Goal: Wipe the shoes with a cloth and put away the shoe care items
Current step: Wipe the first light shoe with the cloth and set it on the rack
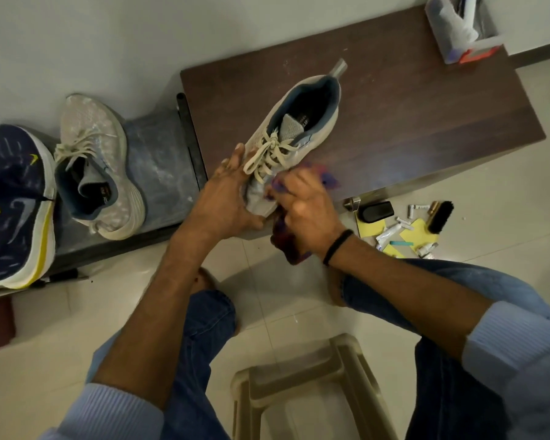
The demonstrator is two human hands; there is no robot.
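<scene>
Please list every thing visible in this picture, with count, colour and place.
table: 1, dark brown, centre
held shoe: 1, grey, over the table's near edge
cloth: 1, purple-red, against that shoe
second grey shoe: 1, grey, low ledge at left
navy shoe: 1, navy, far left
clear box: 1, transparent, table's far right corner
brush: 1, black, floor at right
small tubes: several, white, floor beside brush
stool: 1, beige, floor, bottom
left hand: 1, grips held shoe's toe
right hand: 1, holds cloth

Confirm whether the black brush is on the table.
No, the brush lies on the floor beside the table.
</scene>
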